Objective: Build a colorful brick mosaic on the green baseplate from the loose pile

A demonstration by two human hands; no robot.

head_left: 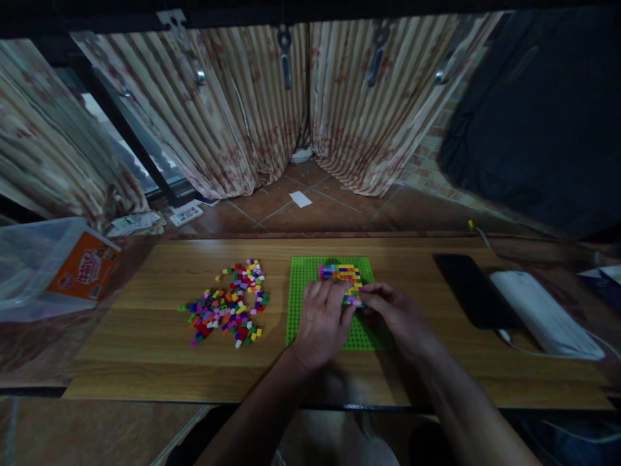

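A green studded baseplate (298,291) lies on the wooden table, with a block of multicoloured toy bricks (347,270) built up on its upper part. My left hand (323,317) is over the left and lower side of this built block, its fingers curled together against it and hiding part of it. From the right, my right hand (392,310) reaches the block's lower right edge, thumb and fingers pinched. A small pinkish toy brick appears at those fingertips, though its shape is mostly covered. Left of the baseplate spreads a loose pile of small coloured bricks (226,310).
To the right on the table (145,362) lie a black phone (475,291) and a white power strip or adapter (546,314) with a white cable. A clear plastic bin (29,285) with an orange label stands past the left edge. Striped curtains (252,116) hang behind.
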